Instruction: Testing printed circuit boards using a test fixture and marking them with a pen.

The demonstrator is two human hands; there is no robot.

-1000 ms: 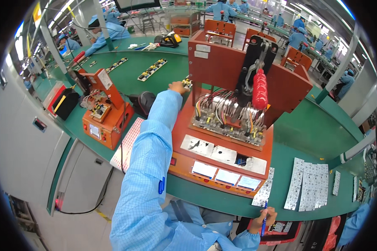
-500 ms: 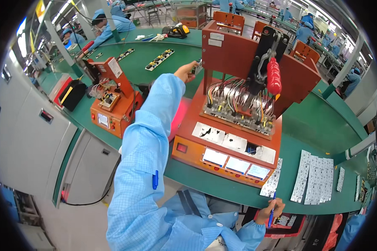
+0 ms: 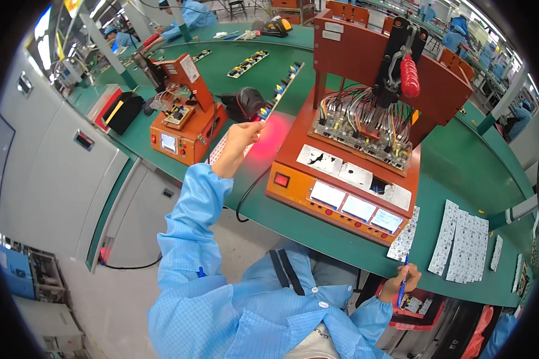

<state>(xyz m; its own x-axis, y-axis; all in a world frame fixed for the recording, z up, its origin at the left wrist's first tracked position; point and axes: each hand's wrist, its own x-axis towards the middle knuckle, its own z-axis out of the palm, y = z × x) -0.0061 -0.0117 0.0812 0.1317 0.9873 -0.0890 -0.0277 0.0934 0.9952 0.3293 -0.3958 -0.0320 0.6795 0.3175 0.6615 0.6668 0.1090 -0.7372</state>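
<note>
A long circuit board (image 3: 279, 90) is pinched at its end by the left hand (image 3: 241, 139) and held over the barcode scanner (image 3: 245, 103), lit red, while a blue pen (image 3: 401, 291) is clasped in the right hand (image 3: 401, 282).

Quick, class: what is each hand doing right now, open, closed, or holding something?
Left hand: closed in a grip on the long circuit board strip, held up over the green bench.
Right hand: closed around a blue pen.

Curved green workbench (image 3: 461, 173) sweeps from 10 to 4 o'clock. Grey cabinets (image 3: 48, 173) at 9. Pale grey floor (image 3: 120, 299) at 7. More green benches (image 3: 221, 30) at 12, ceiling lights overhead.
</note>
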